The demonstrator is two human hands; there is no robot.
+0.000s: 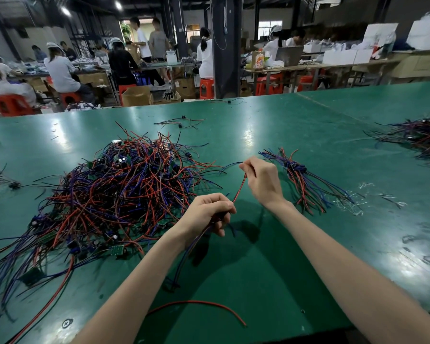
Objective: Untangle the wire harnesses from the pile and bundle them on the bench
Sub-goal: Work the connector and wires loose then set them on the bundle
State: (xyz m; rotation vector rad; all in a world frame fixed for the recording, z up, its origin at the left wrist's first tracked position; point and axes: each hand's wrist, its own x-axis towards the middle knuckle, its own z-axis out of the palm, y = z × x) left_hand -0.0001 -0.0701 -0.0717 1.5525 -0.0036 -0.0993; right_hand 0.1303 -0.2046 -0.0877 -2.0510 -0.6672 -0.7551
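A big tangled pile of red, blue and black wire harnesses [114,184] with small green circuit boards lies on the green bench [271,256], left of centre. My left hand [210,211] grips one harness, whose blue and red wires hang down below the fist. A red wire [240,188] runs up from that fist to my right hand [260,178], which pinches it together with a blue wire at its fingertips. Just right of my right hand lies a sorted bundle of harnesses [301,177], fanned out on the bench.
A loose red wire [199,304] lies near the front edge. Another heap of harnesses [422,137] sits at the far right, stray ones [181,122] toward the back. Clear plastic scraps [350,204] lie beside the bundle. Seated and standing people work at benches behind.
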